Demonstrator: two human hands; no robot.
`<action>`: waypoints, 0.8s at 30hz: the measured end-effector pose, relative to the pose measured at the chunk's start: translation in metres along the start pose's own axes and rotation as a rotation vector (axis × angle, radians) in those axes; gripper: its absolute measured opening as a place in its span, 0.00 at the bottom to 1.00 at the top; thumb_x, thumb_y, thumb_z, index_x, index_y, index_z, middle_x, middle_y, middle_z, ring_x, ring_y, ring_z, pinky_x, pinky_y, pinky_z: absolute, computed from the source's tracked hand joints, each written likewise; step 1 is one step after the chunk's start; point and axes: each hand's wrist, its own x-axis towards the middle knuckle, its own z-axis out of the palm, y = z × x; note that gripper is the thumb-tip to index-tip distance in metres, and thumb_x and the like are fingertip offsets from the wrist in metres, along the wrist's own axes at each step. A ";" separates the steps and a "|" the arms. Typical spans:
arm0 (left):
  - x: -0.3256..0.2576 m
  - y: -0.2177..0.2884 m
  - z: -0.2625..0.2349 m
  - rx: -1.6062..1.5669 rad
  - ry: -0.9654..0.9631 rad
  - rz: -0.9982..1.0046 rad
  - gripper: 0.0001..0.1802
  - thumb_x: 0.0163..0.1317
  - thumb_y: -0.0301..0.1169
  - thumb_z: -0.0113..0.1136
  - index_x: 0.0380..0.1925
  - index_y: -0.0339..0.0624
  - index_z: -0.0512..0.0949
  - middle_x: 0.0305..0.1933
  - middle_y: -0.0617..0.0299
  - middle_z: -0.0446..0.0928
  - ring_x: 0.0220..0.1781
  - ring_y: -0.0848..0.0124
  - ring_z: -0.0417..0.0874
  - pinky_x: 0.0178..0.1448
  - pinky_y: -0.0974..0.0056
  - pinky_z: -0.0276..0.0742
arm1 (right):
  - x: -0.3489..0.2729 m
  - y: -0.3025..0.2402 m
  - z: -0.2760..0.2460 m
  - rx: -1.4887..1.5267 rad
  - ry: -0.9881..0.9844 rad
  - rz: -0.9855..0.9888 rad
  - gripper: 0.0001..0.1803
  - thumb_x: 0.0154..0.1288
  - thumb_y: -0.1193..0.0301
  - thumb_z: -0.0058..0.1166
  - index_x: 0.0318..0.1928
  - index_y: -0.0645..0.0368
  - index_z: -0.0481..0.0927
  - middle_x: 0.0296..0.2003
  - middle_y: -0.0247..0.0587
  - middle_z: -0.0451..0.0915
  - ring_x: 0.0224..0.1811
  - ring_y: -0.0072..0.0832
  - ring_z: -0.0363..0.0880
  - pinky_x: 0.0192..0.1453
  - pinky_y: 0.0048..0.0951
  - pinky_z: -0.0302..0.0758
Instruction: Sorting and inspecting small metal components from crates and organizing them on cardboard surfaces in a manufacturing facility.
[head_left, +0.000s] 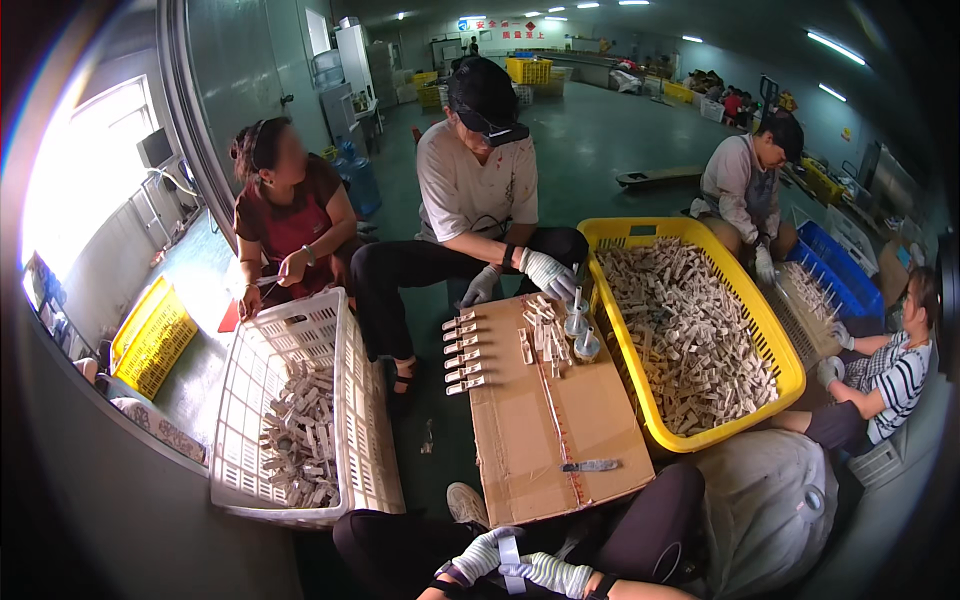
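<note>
At the bottom centre of the frame, the gloved left hand point(478, 556) and gloved right hand point(555, 574) are pressed together, pinching a small pale strip point(509, 553) between them (its exact kind cannot be told). Just above lies a cardboard sheet point(540, 420); a yellow crate point(745, 300) of parts stands at right.

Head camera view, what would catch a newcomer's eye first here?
Probably the yellow crate right of centre, heaped with small pale parts, and the cardboard sheet beside it, where more parts lie in rows. At the bottom edge, the left hand and right hand, both gloved, meet around a small pale piece. A white basket sits at left.
</note>
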 end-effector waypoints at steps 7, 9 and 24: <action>-0.007 0.007 0.031 0.713 0.166 0.198 0.20 0.67 0.17 0.45 0.58 0.38 0.71 0.51 0.62 0.76 0.51 0.73 0.76 0.61 0.68 0.71 | 0.003 0.003 0.000 0.013 -0.019 0.012 0.16 0.68 0.60 0.57 0.48 0.60 0.82 0.38 0.31 0.82 0.42 0.19 0.75 0.50 0.26 0.72; -0.004 0.012 0.035 0.766 0.184 0.229 0.19 0.67 0.18 0.46 0.57 0.38 0.72 0.50 0.63 0.76 0.49 0.73 0.77 0.60 0.68 0.72 | 0.003 0.005 -0.001 0.017 -0.019 0.018 0.16 0.68 0.60 0.57 0.47 0.60 0.82 0.38 0.31 0.82 0.42 0.19 0.75 0.49 0.26 0.72; -0.008 0.014 0.035 0.449 0.205 0.226 0.18 0.71 0.32 0.46 0.53 0.32 0.74 0.55 0.50 0.75 0.52 0.58 0.78 0.53 0.50 0.81 | -0.038 -0.016 -0.075 -0.002 0.240 -0.037 0.15 0.69 0.60 0.56 0.45 0.59 0.82 0.35 0.32 0.82 0.39 0.20 0.75 0.46 0.27 0.72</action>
